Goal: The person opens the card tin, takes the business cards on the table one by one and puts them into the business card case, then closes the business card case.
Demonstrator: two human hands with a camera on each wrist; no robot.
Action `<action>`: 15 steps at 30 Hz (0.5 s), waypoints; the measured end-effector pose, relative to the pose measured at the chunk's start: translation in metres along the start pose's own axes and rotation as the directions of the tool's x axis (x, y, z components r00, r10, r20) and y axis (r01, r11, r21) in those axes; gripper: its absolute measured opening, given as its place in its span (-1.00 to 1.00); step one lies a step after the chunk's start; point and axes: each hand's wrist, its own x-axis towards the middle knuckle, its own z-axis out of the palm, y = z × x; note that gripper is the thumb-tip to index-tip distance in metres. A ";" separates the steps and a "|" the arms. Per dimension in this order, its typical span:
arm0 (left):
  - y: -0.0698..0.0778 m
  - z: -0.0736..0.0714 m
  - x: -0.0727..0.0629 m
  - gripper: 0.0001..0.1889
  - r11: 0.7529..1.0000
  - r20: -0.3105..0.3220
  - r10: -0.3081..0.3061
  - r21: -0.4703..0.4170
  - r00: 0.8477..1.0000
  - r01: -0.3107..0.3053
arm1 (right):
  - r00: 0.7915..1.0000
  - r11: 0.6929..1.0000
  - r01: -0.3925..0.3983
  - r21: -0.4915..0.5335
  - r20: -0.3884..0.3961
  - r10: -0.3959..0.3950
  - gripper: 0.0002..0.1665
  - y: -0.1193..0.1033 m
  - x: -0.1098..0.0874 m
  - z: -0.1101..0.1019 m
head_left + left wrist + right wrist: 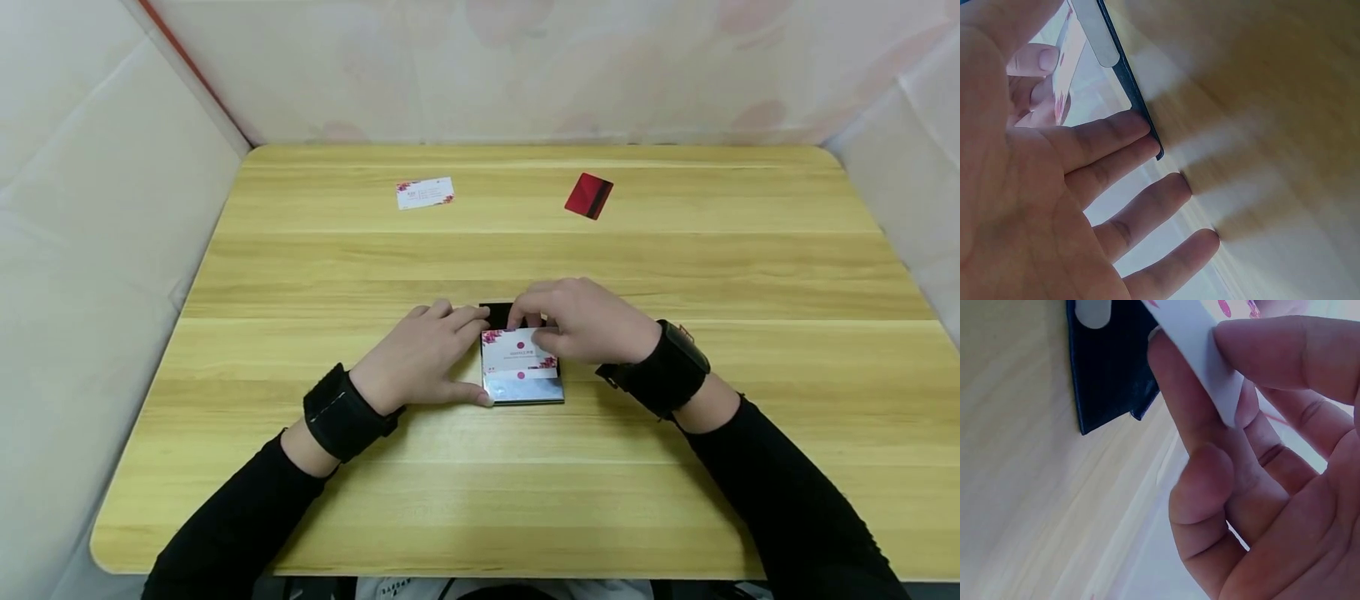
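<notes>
A white card with pink flowers [504, 357] lies over a black card holder [495, 314] with a shiny lower part [525, 393]. My right hand [581, 321] pinches this card at its right end; in the right wrist view the card [1194, 359] is held between thumb and finger, tilted over the black holder [1110, 381]. Below the card a white strip with a pink dot shows on the shiny part. My left hand [423, 354] rests along the holder's left edge, fingers fairly straight. Two of its fingertips touch the black edge [1125, 81] in the left wrist view.
Farther back on the wooden table [300, 275] lie another white flowered card [425, 193], to the left, and a red card with a black stripe [588, 197], to the right. Pale cloth walls [525, 75] stand behind the table and at both sides.
</notes>
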 end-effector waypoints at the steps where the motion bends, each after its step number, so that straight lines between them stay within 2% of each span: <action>1: 0.000 0.000 0.000 0.04 1.000 -0.001 0.000 0.000 1.000 0.000 | 1.000 1.000 -0.003 0.000 0.003 0.003 -0.69 0.000 0.000 0.000; 15: 0.000 0.000 0.000 0.04 1.000 -0.004 0.005 -0.009 1.000 -0.005 | 0.995 0.999 -0.041 -0.020 0.092 0.043 -0.74 -0.003 0.001 0.004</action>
